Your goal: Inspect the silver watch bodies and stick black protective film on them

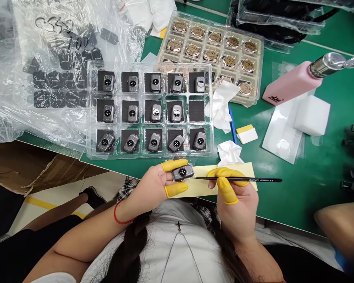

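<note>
**Watch body under the tweezers at the near edge**

On the green bench, the biggest thing is the clear tray of watch bodies, lying at about 11 o'clock from the hands, with one pocket at its right end holding only a black pad. Beyond it, at 1 o'clock, sits a second tray of round gold-coloured parts, and a pink bottle lies at 2 o'clock. A yellow sheet lies under the hands. The left hand is closed around a single watch body, pinched between capped finger and thumb, sensor side up. The right hand is clamped on black tweezers, whose tip meets the watch body's right edge. To my eye the risk is a slip: the sharp tip could skate across the glossy back and scratch it, or the light pinch could let the piece drop off the bench edge.
</note>
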`<state>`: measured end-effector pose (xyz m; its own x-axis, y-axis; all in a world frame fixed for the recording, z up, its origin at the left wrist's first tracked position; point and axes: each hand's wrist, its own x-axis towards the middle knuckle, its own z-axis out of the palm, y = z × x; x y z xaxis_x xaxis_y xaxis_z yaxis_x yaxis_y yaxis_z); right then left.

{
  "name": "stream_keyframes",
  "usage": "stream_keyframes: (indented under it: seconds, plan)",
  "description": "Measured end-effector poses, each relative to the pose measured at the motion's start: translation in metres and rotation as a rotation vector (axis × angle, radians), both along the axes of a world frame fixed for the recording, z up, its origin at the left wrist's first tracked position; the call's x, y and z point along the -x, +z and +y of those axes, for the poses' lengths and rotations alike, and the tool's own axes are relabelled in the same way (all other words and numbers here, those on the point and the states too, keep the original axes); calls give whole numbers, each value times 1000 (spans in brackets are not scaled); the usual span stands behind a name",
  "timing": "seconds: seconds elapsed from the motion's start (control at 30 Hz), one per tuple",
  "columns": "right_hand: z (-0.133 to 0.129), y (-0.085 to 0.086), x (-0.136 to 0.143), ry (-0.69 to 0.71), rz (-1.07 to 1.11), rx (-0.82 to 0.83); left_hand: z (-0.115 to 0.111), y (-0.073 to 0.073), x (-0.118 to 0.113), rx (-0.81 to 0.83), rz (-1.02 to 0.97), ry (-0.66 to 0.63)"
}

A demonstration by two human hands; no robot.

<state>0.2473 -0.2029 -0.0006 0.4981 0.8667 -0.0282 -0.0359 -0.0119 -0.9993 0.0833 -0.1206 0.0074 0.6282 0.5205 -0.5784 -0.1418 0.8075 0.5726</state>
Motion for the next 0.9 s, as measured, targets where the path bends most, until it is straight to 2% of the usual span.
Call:
stream_keyframes:
  seconds: [0.3, 0.9]
  plan:
    - [-6, -2, 8, -52, -15, -12, -5, 5, -1, -3, 18, 69]
    - [-4, -5, 8, -30, -56, -51, -7, 3, -3, -25, -11, 70]
